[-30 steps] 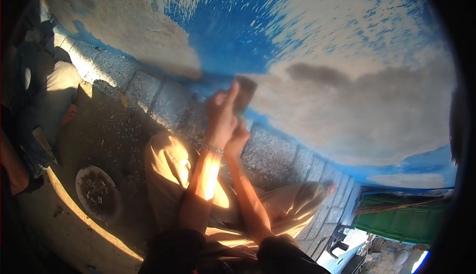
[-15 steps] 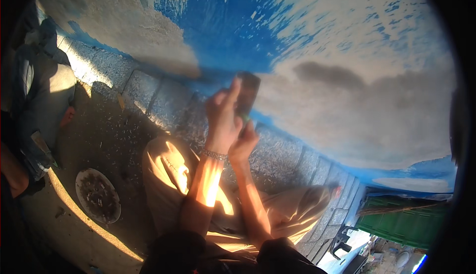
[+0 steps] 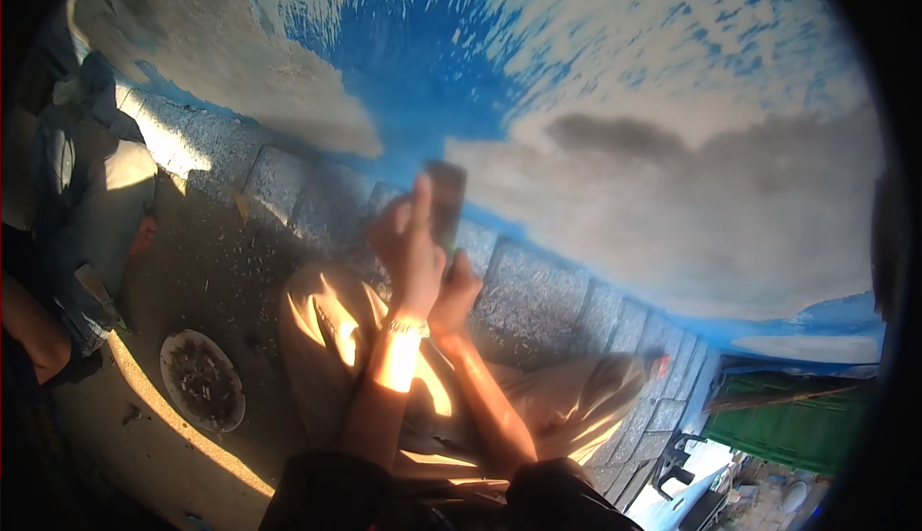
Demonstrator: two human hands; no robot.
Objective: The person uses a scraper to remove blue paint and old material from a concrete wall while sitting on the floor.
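Dark flat blade [image 3: 448, 203], one, with a touch of green at its lower end. Head view: held out ahead of the seated person, seen against the lower edge of a blue and whitish painted wall [image 3: 672, 233], above a row of grey blocks [image 3: 538, 286]. Contact with the wall: cannot be told from here; blurred.

Long axis: pointing away from the body toward the wall, its far end leaning slightly rightward.

Left hand [image 3: 408, 248]: the nearer to the flat, just beside its left long edge, one digit extended alongside; other fingers hidden, so their grip cannot be told.

Right hand [image 3: 457, 296]: at the near end, below the green, fingers curled in, apparently around a concealed handle. Both hands close together, ahead of tan trousers [image 3: 322, 339].

Pale round dish [image 3: 219, 420], holding dark debris: floor, person's left, well apart.
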